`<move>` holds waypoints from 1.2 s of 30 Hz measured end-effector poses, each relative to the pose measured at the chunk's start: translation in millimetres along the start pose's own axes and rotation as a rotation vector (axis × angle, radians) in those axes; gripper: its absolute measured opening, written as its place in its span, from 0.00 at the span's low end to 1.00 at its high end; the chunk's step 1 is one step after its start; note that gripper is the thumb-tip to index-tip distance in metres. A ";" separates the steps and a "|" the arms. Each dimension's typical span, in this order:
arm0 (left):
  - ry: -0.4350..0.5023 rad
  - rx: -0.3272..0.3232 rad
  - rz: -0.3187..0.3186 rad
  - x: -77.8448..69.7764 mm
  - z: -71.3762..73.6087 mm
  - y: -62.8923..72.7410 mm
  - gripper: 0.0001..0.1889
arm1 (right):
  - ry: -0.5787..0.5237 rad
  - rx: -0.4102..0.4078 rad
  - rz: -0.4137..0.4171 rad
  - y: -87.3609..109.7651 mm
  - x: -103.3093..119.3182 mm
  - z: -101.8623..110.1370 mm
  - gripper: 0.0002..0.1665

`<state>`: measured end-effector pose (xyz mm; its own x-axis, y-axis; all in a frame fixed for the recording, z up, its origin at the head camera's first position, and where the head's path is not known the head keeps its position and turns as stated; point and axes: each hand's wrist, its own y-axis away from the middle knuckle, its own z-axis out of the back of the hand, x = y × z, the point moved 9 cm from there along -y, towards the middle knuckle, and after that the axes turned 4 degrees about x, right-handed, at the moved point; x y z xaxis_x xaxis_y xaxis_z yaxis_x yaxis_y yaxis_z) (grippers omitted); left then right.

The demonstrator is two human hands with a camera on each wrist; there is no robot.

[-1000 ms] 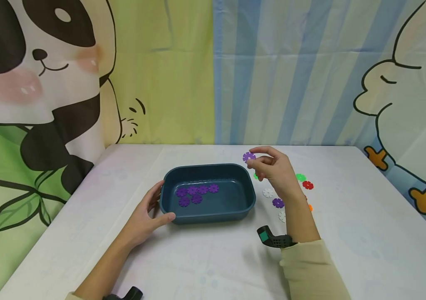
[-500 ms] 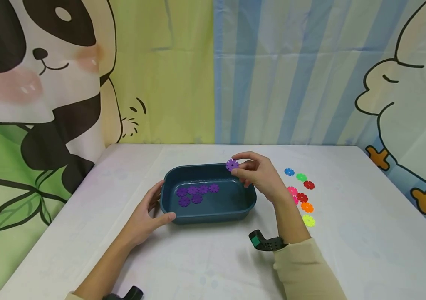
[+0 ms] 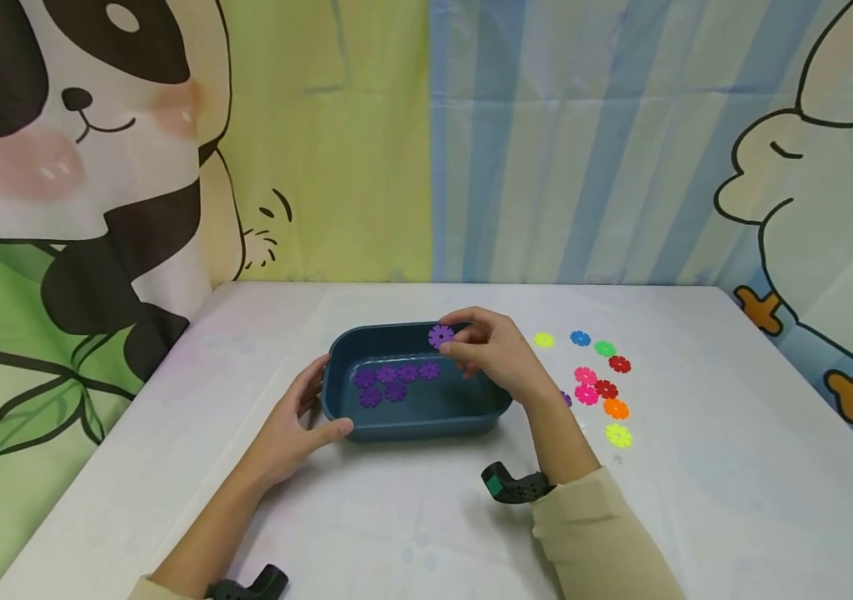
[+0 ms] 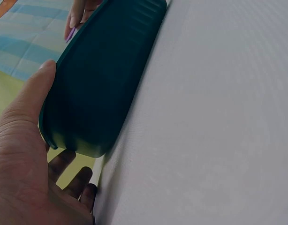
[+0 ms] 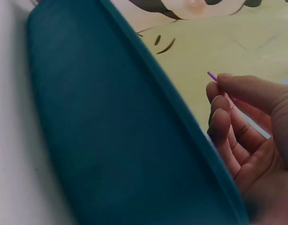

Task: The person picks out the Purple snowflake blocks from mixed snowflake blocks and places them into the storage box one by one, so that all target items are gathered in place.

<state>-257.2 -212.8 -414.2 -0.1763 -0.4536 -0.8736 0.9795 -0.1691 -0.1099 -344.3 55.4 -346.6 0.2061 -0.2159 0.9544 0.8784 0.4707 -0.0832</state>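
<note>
A dark blue plastic tub [image 3: 419,432] stands on the table with several purple flower-shaped discs [image 3: 386,375] lying flat inside. My left hand [image 3: 287,437] grips the tub's left end, the thumb at its near side; the left wrist view shows fingers against the end wall of the tub [image 4: 102,70]. Above the tub's back right part, my right hand [image 3: 497,354] pinches another purple flower-shaped disc [image 3: 441,336] between thumb and finger. From the right wrist, this purple disc [image 5: 211,76] appears edge-on, beyond the tub's rim [image 5: 177,112].
Right of the tub, loose discs lie on the white table [image 3: 696,467]: pink [image 3: 586,393], red [image 3: 620,364], orange [image 3: 616,408], yellow [image 3: 618,435], green [image 3: 604,348] and blue [image 3: 580,338]. The right forearm partly hides a purple one [image 3: 566,398]. A printed curtain [image 3: 516,167] hangs behind.
My right hand has carried the pinched purple disc leftward from beyond the tub's right end to over the tub. My left hand and the tub have stayed in place.
</note>
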 end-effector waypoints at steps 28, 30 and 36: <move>0.016 -0.006 0.020 0.4 -0.1 -0.2 0.50 | 0.362 0.142 -0.320 -12.0 -34.5 -54.8 0.15; 0.016 -0.007 0.018 0.3 0.0 -0.2 0.50 | 0.408 0.137 -0.333 -12.3 -34.9 -54.4 0.16; 0.013 -0.007 0.022 1.1 0.2 0.0 0.50 | 0.483 0.153 -0.331 -13.4 -34.6 -56.1 0.18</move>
<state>-257.4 -213.5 -415.1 -0.1530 -0.4454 -0.8822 0.9838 -0.1531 -0.0933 -339.0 8.6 -394.6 0.1364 -0.7190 0.6815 0.8647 0.4221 0.2722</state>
